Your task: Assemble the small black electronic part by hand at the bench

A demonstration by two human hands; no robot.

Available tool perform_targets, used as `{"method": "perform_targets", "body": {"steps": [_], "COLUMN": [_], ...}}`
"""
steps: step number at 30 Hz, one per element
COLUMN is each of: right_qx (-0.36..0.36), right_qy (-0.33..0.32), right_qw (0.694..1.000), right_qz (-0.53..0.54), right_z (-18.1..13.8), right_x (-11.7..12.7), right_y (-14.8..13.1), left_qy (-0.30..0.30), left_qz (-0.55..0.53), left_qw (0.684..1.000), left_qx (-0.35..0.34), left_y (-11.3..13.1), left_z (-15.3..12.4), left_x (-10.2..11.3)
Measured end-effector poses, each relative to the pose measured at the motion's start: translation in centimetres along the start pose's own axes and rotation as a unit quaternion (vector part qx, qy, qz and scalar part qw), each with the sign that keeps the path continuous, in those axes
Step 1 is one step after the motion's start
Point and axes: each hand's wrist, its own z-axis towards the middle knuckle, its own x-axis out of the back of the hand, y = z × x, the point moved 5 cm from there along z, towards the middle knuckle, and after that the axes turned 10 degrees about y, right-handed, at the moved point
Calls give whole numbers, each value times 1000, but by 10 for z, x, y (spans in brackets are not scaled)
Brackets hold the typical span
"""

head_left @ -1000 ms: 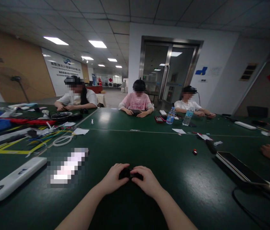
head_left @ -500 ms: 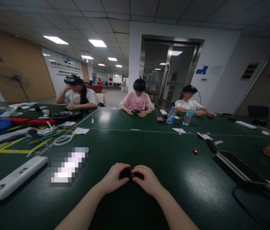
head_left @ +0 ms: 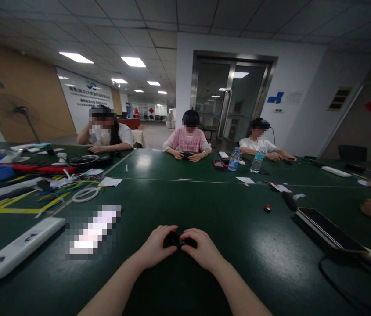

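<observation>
Both hands meet at the near middle of the dark green table, around a small black object. My left hand is closed on its left end, thumb below and fingers above. From the other side my right hand grips the right end the same way. Only a short middle stretch shows between the fingertips, so its exact kind cannot be made out. Left of my hands lies a flat thing blurred by pixelation, and beyond it a long white device.
A phone lies on a white device at right, near a black cable. A small red item and two water bottles stand farther off. Cables and tools clutter the left. Several people sit around the table.
The whole view has shifted very slightly. Both hands keep their grip on the black object in the same place.
</observation>
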Motion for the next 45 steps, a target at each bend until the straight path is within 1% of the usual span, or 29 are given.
{"method": "perform_targets", "body": {"steps": [11,18,28,35,45], "right_qx": [-14,1,28,10,-2], "right_qy": [-4,3,11,8,9], "right_qw": [1000,1000,999,1000,1000], "right_qz": [11,12,23,24,24], "right_z": [-3,-2,-1,-1,-3], "right_x": [3,0,1,2,3], "right_y": [-2,0,-2,-2,-2], "left_qy": [-9,-11,-6,-6,-12], "left_qz": [-2,-1,12,0,4], "left_qw": [1000,1000,1000,1000,1000], "left_qx": [-8,10,-12,0,-3], "left_y": [-1,2,0,3,-5], "left_z": [0,-1,1,0,0], "left_x": [-1,2,-1,2,-2]}}
